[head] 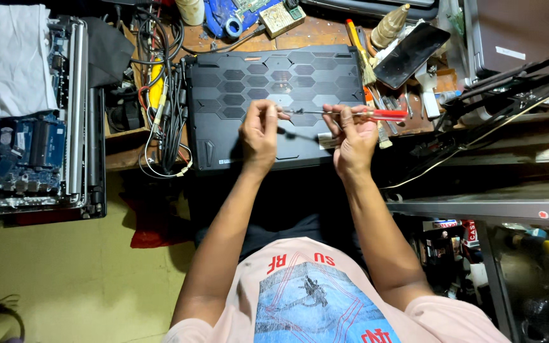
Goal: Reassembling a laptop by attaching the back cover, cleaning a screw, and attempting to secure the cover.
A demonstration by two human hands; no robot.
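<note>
Right hand gripped red-handled screwdriver; left hand pinched its tip above upturned laptop. Step: readying tip; next needs seating in a screw.

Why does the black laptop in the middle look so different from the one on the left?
The black laptop lies closed up, its vented bottom cover on; the opened laptop has its blue circuit board showing. A white cloth lies on the opened one; two hands and a red-handled screwdriver are over the black one. Both rest flat.
</note>
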